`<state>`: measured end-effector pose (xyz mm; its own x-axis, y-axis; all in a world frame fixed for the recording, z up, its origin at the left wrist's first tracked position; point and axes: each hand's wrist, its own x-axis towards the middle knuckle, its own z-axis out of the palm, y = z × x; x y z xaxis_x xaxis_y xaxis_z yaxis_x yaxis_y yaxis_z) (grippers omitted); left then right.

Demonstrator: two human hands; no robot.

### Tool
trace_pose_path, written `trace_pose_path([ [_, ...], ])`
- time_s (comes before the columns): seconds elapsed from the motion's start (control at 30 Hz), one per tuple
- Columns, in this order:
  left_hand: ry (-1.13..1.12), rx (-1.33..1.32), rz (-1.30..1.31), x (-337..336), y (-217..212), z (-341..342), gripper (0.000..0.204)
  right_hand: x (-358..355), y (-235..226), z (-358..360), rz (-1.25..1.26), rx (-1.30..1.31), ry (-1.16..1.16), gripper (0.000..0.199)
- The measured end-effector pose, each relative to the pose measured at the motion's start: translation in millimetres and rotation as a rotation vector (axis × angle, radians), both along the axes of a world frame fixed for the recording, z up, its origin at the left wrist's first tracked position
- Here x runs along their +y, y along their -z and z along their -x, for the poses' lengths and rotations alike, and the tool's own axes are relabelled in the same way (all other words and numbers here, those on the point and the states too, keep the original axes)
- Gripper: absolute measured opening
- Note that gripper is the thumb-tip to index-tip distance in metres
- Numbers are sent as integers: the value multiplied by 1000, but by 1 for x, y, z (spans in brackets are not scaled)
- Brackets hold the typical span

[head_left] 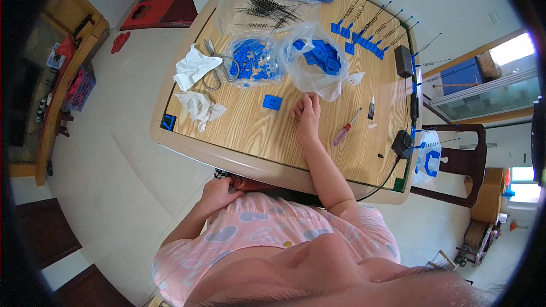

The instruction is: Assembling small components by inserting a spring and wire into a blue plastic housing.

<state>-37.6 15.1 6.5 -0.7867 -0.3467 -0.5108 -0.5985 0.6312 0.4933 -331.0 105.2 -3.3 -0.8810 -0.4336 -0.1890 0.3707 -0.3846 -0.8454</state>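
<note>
Several finished pieces, thin coiled springs each ending in a small blue plastic base [364, 38], lie in a fanned row along the far right of the wooden table [250, 131], and I judge the assembly work partly done. Much is left: a clear bag of loose blue plastic parts [319, 57] sits just beyond the right hand [307, 112], a second clear bag of blue bits [250, 59] lies to its left, and a bag of bare dark springs [267, 10] rests farther back. One blue square piece [272, 102] lies alone on the wood, near that hand but apart from it.

That hand rests flat near the bag's edge, fingers loosely curled and touching the plastic, gripping nothing I can make out. The left hand [219, 190] is off the table at the person's lap, fingers bent; whether it holds anything I cannot tell.

Smaller things: white cloths [193, 68], scissors [213, 59], a pink-handled screwdriver [346, 129], a small glue tube [371, 108], black adapters [404, 61].

Pale floor tiles surround the table; a dark wooden chair [460, 159] stands at right, a red mat [162, 0] lies beyond.
</note>
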Motion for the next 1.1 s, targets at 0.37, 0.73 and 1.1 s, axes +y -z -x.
trace_pose_path([
  [0.37, 28, 40, 17, 0, 0, -2, 47, 0, 0, 0, -5, -9, -7, 10],
  [0.73, 50, 39, 37, -6, 10, -3, 49, -1, 1, -1, -4, 0, -7, 10],
  [1.1, 51, 2, 39, -5, 6, 1, 51, -1, -2, 0, -1, -12, 0, 10],
])
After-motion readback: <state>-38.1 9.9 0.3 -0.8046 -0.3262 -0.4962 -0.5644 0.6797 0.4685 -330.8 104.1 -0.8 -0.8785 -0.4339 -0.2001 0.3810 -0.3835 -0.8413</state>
